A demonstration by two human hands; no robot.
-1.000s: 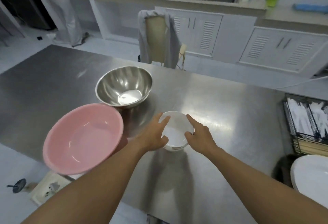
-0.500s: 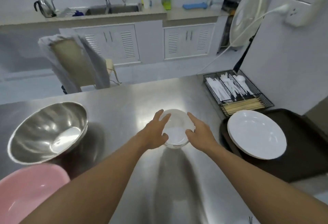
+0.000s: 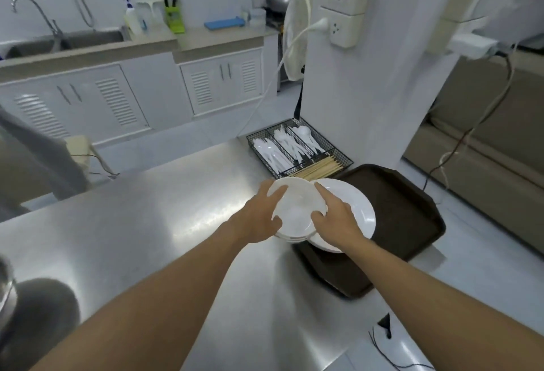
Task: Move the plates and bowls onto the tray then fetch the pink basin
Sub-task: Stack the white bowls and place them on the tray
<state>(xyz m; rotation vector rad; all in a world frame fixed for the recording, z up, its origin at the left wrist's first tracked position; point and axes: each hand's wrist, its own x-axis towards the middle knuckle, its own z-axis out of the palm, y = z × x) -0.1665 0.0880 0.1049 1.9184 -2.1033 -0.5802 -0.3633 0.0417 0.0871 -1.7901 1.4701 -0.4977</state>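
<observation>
Fingers (image 3: pixel 278 192) of the left hand (image 3: pixel 260 220) curl around the 9 o'clock rim of a stack of white bowls (image 3: pixel 297 213), while the right hand (image 3: pixel 334 223) clasps its 3 o'clock rim, so both hold it between them. This stack hangs over the edge of the white plates (image 3: pixel 357 208) lying on the dark brown tray (image 3: pixel 409 208). At 12 o'clock of the tray on the steel desk (image 3: pixel 147 223) stands a wire cutlery basket (image 3: pixel 297 147).

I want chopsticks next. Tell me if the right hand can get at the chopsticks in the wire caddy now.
Probably not yet: the right hand and left hand both grip the stacked bowls, which hover in front of the chopsticks.
</observation>
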